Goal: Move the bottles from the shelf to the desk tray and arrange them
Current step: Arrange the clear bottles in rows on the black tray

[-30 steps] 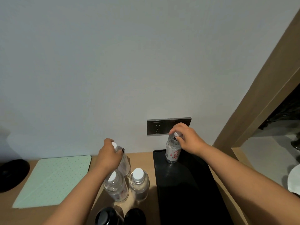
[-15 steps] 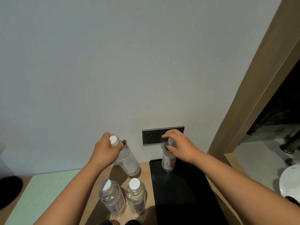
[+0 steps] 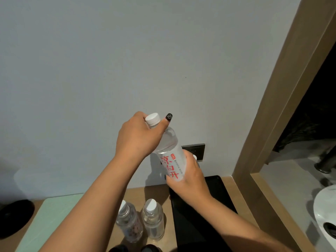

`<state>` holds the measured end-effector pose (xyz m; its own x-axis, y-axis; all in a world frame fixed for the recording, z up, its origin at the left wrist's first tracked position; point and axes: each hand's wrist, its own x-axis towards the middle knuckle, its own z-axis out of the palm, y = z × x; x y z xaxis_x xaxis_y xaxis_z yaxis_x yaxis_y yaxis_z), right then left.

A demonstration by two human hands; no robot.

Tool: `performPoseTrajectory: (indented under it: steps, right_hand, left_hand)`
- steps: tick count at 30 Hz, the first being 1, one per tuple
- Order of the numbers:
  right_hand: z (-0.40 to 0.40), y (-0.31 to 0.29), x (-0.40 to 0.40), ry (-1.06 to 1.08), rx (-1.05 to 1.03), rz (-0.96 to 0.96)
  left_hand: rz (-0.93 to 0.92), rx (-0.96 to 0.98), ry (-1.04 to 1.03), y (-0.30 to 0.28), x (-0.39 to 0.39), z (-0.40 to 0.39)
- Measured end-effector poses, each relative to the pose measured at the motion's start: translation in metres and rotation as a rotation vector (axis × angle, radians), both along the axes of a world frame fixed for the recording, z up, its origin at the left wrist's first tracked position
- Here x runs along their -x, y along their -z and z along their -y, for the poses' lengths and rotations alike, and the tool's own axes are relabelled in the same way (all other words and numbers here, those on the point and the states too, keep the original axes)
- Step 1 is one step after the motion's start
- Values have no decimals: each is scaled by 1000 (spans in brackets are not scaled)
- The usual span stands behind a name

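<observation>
Bottle (image 3: 171,153) gripped at neck by left hand (image 3: 136,137), tilted above tray (image 3: 214,180).

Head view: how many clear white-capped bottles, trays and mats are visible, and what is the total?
Clear plastic white-capped bottles: 4 (one held up, two on the desk, one mostly hidden, cap showing)
Black rectangular tray: 1
Pale green flat mat: 1
Total: 6

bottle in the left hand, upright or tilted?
Tilted. The held bottle leans, cap up-left, base down-right, lifted off the desk. Left hand grips its neck; right hand holds its base.
</observation>
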<state>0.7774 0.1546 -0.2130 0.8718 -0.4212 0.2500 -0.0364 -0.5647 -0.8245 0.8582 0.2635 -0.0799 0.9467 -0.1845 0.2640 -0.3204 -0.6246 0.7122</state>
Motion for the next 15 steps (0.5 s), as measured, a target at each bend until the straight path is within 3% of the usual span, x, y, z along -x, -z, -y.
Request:
performPoseTrajectory:
  steps: [2,5,9,15]
  right_hand:
    - [12,-9,6,-104,-128,-71]
    - [27,-23,18,-267,-297,-165]
    - [38,-33,31,-366,-467,-201]
    - [46,-29,37,-366,-427,-334]
  left_hand:
    - [-51,109,51,0,3,1]
    - [-293,339,290,10,5,-4]
    - [-570,421,558,40,17,2]
    - [-683,612,531,76,25,18]
